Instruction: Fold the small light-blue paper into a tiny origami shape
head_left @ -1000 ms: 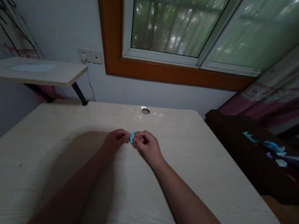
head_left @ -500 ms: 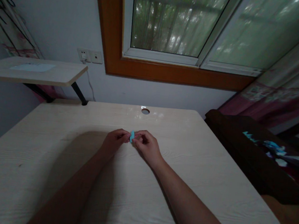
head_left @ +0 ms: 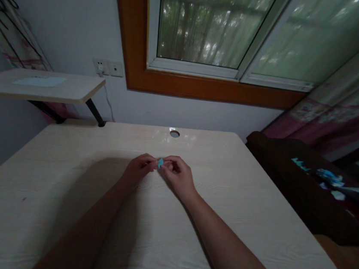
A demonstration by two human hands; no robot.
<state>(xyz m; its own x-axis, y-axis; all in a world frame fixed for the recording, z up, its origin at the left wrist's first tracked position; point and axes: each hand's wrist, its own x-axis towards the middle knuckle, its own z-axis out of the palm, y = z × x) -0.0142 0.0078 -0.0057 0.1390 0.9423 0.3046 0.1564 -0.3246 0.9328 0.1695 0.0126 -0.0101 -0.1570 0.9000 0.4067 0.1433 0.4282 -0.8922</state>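
Note:
A small turquoise piece is between my fingertips above the middle of the desk, too small to tell its kind. My right hand pinches it between thumb and index finger. My left hand is closed in a pinch at the piece's left side, its fingertips touching or very near the edge. Both forearms reach in from the bottom of the view. The fingers cover part of the piece.
The pale wood-grain desk has a round cable hole near its back edge. A raised shelf on black legs stands at the left rear. Right of the desk, a dark brown piece of furniture bears turquoise scraps.
The turquoise piece has turned and shifted slightly right between my fingers. It looked taller and narrower before and now appears more compact. Both arms stay nearly in place.

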